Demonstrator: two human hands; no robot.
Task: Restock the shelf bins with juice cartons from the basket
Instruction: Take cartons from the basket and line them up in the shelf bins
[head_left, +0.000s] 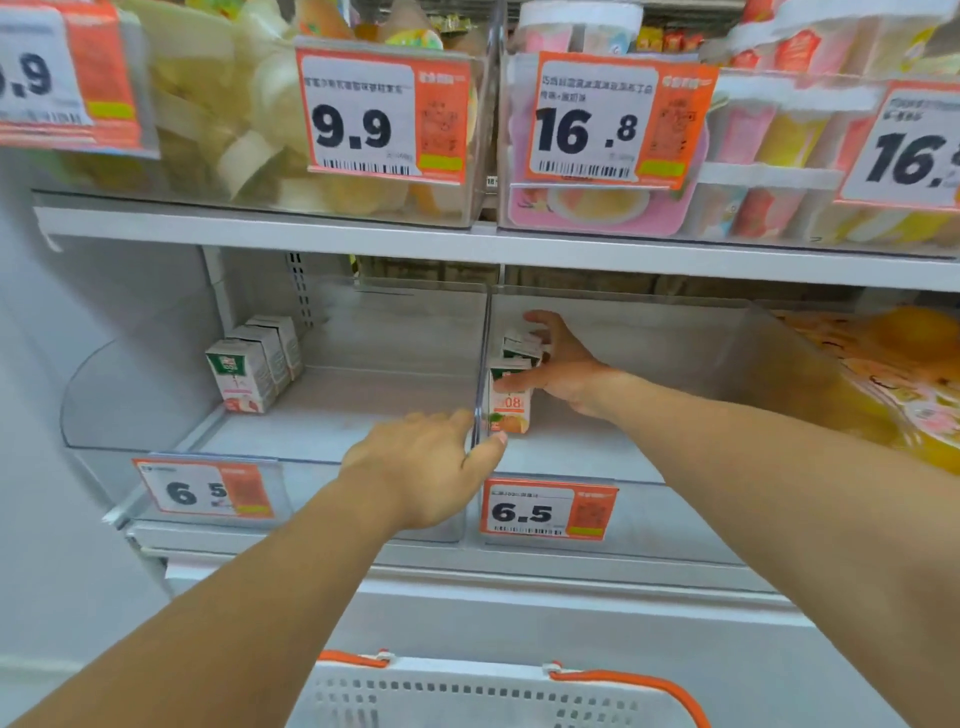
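A person is restocking a store shelf, both arms reaching fwd into two clear bins on the lower shelf (467, 558). The right hand (558, 366) is reaching inside the right bin (649, 395), its grip closed on an orange juice carton (509, 402) w/ thumb across the carton's front and fingers spread behind the top; the carton is standing upright at the bin's left wall, just beside the divider. More cartons (522, 345) are sitting right behind it, partly hidden by the fingers. The left hand (423, 467) is resting on the front edge where the two bins meet, fingers fairly straight, thumb tip over the right bin's rim; it is not holding any carton.

The left bin (130, 405) is holding a short row of three white cartons (254, 366) w/ green tops, standing front to back along its left side. Price tags reading 6.5 (548, 512) are hanging on both bin fronts. On the shelf above, clear bins are carrying pale packaged snacks (234, 119) at left and pink-and-yellow cups (769, 156) at right, tagged 9.9 and 16.8. A white basket (493, 696) w/ orange handles is showing at the bottom edge; its contents can't be seen. Yellow packaging (904, 374) is filling the next bin at far right.
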